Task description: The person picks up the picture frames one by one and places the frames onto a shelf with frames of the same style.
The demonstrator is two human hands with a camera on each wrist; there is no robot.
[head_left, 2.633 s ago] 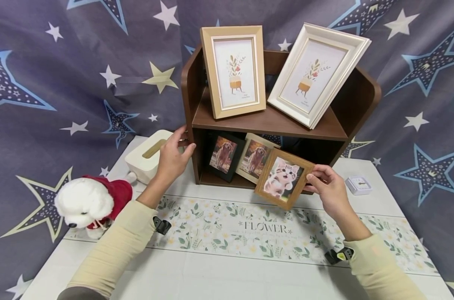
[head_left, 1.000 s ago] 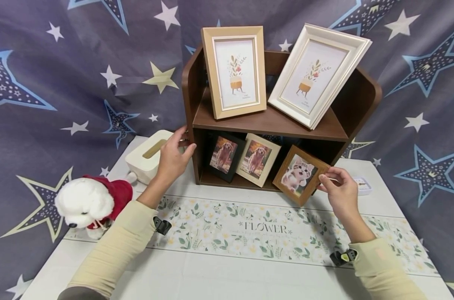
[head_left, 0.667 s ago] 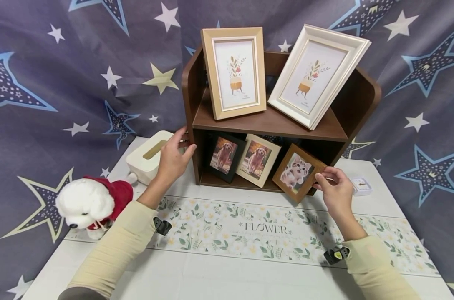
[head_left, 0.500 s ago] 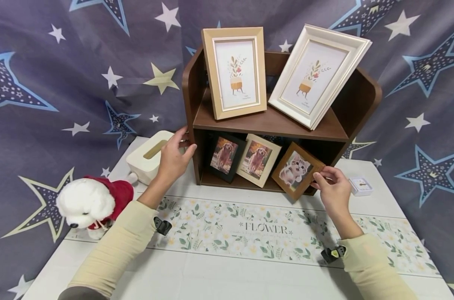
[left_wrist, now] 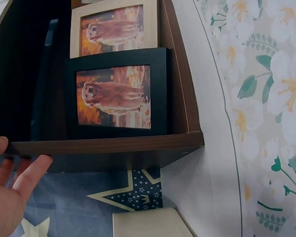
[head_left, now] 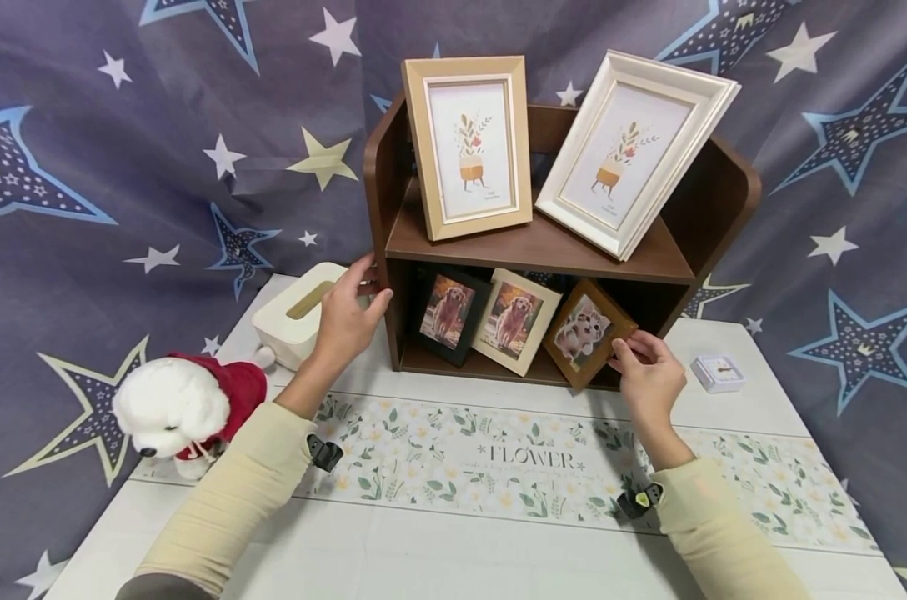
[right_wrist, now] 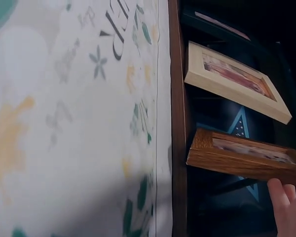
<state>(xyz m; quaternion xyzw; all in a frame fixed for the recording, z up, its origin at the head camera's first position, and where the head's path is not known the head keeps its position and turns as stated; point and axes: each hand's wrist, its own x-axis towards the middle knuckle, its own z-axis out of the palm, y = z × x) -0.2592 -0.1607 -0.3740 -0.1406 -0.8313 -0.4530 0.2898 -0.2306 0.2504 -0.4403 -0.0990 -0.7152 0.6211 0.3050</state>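
Note:
In the head view my right hand pinches the right edge of a brown wooden picture frame with a kitten photo. This frame stands tilted at the right of the lower compartment of a dark brown shelf. Beside it lean a cream picture frame and a black picture frame, each with a dog photo. My left hand holds the shelf's left side panel; the left wrist view shows fingertips against its outer face. Two larger flower-picture frames, tan and white, stand on top.
A cream tissue box and a white plush dog in red sit left of the shelf. To its right lies a small white clock. A floral runner crosses the table in front; a starred curtain hangs behind.
My right hand has carried the brown frame rightward, off the front of the cream frame, then slightly back left and inward toward the lower compartment. The left hand has stayed in place.

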